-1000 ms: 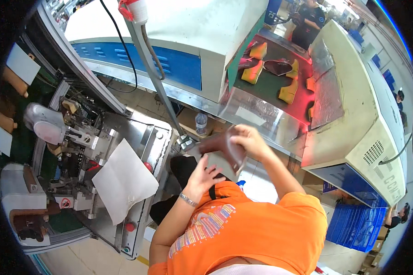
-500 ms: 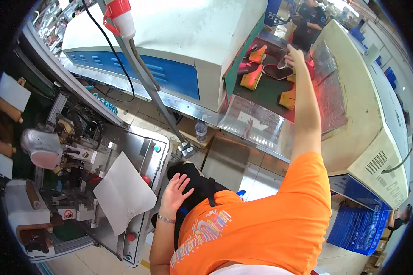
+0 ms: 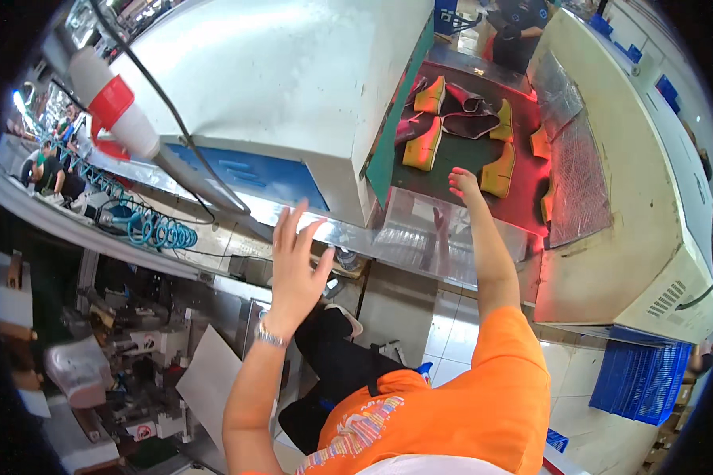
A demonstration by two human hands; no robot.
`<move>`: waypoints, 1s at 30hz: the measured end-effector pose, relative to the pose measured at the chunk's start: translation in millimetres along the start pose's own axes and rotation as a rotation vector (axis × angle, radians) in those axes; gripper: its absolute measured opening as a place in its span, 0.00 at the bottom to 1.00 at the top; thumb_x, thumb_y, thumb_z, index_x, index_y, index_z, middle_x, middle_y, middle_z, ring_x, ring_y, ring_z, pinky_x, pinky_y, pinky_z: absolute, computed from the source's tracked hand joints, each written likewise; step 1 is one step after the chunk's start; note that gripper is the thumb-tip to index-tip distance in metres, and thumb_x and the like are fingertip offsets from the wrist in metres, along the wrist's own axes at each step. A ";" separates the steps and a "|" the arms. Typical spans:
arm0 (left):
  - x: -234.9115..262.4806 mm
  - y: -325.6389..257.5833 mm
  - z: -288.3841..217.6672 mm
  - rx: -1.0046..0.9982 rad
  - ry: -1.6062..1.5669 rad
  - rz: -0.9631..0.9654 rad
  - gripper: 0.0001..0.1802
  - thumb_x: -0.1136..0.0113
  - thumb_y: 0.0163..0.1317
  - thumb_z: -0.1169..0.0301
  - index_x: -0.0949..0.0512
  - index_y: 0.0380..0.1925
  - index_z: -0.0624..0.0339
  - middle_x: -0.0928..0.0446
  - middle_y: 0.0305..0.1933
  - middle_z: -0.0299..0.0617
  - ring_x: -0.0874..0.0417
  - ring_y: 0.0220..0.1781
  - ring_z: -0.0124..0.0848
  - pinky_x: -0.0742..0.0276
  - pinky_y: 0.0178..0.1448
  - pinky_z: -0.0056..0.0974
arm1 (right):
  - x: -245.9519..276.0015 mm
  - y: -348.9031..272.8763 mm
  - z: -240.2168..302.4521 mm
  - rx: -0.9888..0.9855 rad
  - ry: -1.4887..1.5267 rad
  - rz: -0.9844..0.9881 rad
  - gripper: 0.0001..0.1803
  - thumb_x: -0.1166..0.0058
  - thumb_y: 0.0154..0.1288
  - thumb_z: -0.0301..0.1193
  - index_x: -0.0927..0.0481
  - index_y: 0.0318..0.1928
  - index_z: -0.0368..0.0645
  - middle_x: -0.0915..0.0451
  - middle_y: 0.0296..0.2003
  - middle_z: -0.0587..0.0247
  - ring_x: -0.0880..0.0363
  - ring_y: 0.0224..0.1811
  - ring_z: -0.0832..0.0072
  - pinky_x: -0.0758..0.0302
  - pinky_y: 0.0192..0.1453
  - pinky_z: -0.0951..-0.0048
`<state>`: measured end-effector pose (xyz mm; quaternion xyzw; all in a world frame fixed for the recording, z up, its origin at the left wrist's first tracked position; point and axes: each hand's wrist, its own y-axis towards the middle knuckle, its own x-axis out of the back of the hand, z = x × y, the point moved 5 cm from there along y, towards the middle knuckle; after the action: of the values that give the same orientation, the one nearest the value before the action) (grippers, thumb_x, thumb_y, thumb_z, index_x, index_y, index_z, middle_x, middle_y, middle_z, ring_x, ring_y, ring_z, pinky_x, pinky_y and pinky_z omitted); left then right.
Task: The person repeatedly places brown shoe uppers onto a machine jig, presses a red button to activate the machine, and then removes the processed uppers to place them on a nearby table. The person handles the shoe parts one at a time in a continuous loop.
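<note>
My left hand is raised with its fingers spread and nothing in it, in front of the white and blue machine housing. A metal watch is on that wrist. My right hand reaches over the near end of a dark green conveyor belt. Its fingers look loosely apart, and I see nothing in them. Just beyond it lie yellow, curved, last-like shoe pieces and a dark maroon shoe upper. Another yellow piece lies left of my right hand. Red light falls on the belt.
The white machine housing stands left of the belt, a cream housing right of it. At lower left a machine with clamps holds a white sheet. Blue baskets sit at right. A person stands at the belt's far end.
My right hand has drawn back from over the shoe pieces toward the belt's near end. My left hand has risen, up and away from my body. The view has shifted.
</note>
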<state>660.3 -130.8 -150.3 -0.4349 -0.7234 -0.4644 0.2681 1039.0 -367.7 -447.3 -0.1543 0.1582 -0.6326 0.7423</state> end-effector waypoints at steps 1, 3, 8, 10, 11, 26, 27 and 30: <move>-7.8 27.5 -2.3 -0.044 0.077 0.016 0.32 0.42 0.48 0.76 0.38 0.56 0.59 0.49 0.65 0.50 0.52 0.67 0.53 0.55 0.67 0.49 | -1.5 13.2 5.8 0.037 0.029 -0.032 0.21 0.45 0.52 0.27 0.30 0.49 0.47 0.26 0.31 0.70 0.29 0.30 0.79 0.27 0.32 0.73; -28.0 78.2 0.6 -0.048 0.148 0.003 0.39 0.41 0.48 0.74 0.46 0.60 0.58 0.58 0.68 0.51 0.59 0.69 0.54 0.59 0.67 0.55 | -5.0 49.0 22.0 0.111 0.085 -0.098 0.21 0.45 0.51 0.26 0.30 0.49 0.48 0.27 0.30 0.72 0.30 0.29 0.80 0.28 0.31 0.75; -85.0 119.0 17.4 0.025 0.292 0.059 0.48 0.40 0.48 0.74 0.61 0.64 0.62 0.68 0.68 0.58 0.69 0.69 0.57 0.67 0.63 0.66 | -22.2 127.6 48.1 0.153 0.099 -0.171 0.26 0.41 0.50 0.34 0.31 0.52 0.51 0.29 0.44 0.67 0.34 0.47 0.74 0.36 0.49 0.60; -90.9 120.1 22.0 0.020 0.281 0.096 0.48 0.41 0.48 0.75 0.62 0.63 0.63 0.69 0.68 0.60 0.70 0.69 0.59 0.68 0.63 0.65 | -21.1 158.5 51.4 0.177 0.131 -0.189 0.27 0.41 0.51 0.37 0.32 0.53 0.51 0.30 0.49 0.65 0.36 0.52 0.71 0.40 0.53 0.56; -92.2 120.9 22.9 0.023 0.282 0.112 0.48 0.41 0.48 0.76 0.63 0.63 0.63 0.70 0.68 0.61 0.70 0.69 0.59 0.68 0.63 0.65 | -23.7 174.0 54.5 0.189 0.149 -0.190 0.28 0.42 0.51 0.38 0.32 0.54 0.51 0.31 0.51 0.65 0.37 0.55 0.69 0.41 0.55 0.54; -92.8 121.1 30.4 -0.034 0.284 0.154 0.50 0.38 0.44 0.77 0.63 0.62 0.66 0.70 0.65 0.69 0.71 0.66 0.67 0.70 0.60 0.69 | 9.7 201.8 92.0 0.197 0.482 -0.098 0.35 0.65 0.64 0.52 0.44 0.61 0.36 0.50 0.65 0.62 0.64 0.70 0.69 0.68 0.67 0.49; -93.2 121.4 30.7 -0.023 0.284 0.156 0.50 0.39 0.45 0.77 0.63 0.62 0.65 0.70 0.65 0.68 0.71 0.66 0.67 0.70 0.60 0.69 | 16.1 187.1 89.5 0.227 0.486 -0.056 0.35 0.67 0.64 0.53 0.43 0.60 0.35 0.50 0.65 0.61 0.64 0.70 0.69 0.67 0.67 0.50; -95.0 120.9 30.1 -0.081 0.265 0.096 0.51 0.39 0.45 0.77 0.64 0.63 0.62 0.72 0.66 0.66 0.71 0.67 0.66 0.71 0.60 0.70 | 45.9 135.9 105.2 0.293 0.498 -0.024 0.33 0.68 0.65 0.52 0.42 0.61 0.41 0.48 0.65 0.65 0.62 0.69 0.72 0.72 0.66 0.49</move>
<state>812.4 -116.6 -185.4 -0.4143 -0.6408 -0.5330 0.3654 1212.1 -389.4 -412.5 0.1130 0.2408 -0.6758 0.6874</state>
